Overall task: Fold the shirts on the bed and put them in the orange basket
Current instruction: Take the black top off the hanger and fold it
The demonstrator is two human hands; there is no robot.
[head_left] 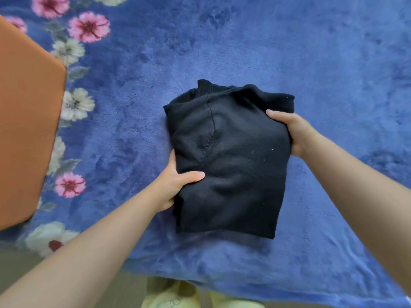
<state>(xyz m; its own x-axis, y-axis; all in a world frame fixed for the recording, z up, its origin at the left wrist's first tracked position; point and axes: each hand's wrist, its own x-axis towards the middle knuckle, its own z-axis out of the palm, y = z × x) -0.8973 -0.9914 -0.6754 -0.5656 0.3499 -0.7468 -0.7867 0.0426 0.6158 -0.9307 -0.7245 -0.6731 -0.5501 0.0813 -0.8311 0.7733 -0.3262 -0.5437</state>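
Gripped at both sides by the left hand (175, 185) and right hand (289, 130), the folded black shirt (226, 161) is held over the bed (333, 63); the orange basket (26, 121) lies at the left edge, nearer the left hand.

Soft even daylight — wide-angle edge warp

— What does the person wear on the arms?

— Nothing that shows. Both forearms are bare from the frame's edge to the wrist, with no sleeve, cuff, watch or band. The left hand (178, 185) and the right hand (291, 132) carry no rings or gloves that I can make out.

— Nails?

— Short and plain on the left thumb; the rest are hidden.

— Anything lower down?

— At the bottom edge, pale yellow-green clothing (178, 296), soft and creased, with a faint outlined print, too blurred to read.
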